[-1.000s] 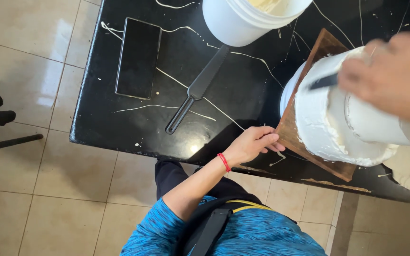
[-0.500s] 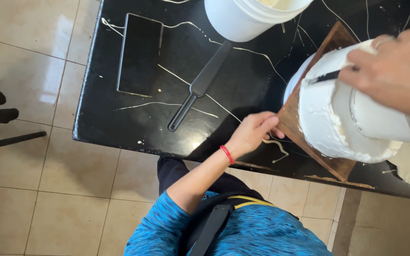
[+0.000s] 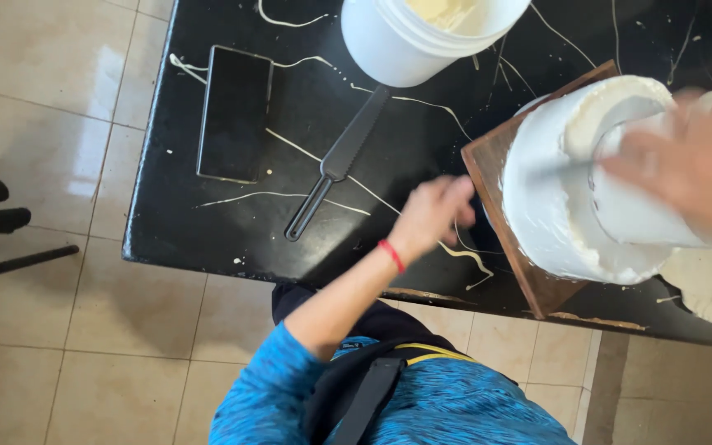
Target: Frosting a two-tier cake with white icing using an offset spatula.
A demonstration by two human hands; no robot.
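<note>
Gripping a thin dark-handled spatula point(image 3: 566, 167), the right hand point(image 3: 690, 161) is curling closed around it and hovering, blurred, over the top of the tall round white-frosted cake point(image 3: 566, 210); the blade is lying against the cake's upper left side, though the blur is hiding exactly where it is touching. Left hand point(image 3: 432, 213) is reaching toward the near corner of the square brown wooden board point(image 3: 496, 206) with fingers loosely bent and holding nothing; cannot tell if the fingertips are touching the board edge. Black tabletop streaked with pale icing drips point(image 3: 208, 206) is carrying everything, and beige floor tiles point(image 3: 51, 82) are showing to its left and below. Cake is sitting on the wooden board at the table's right side, near the front edge. White plastic bucket with cream-coloured filling point(image 3: 414, 41) is standing at the far edge, well apart from the cake. Flat black rectangular phone point(image 3: 232, 111) is lying at the table's left. Long dark serrated knife with black handle point(image 3: 335, 165) is lying diagonally between phone and board, its tip under the bucket. Red string bracelet point(image 3: 391, 254) is circling the left wrist, and a blue patterned sleeve point(image 3: 265, 387) is covering the upper arm.
</note>
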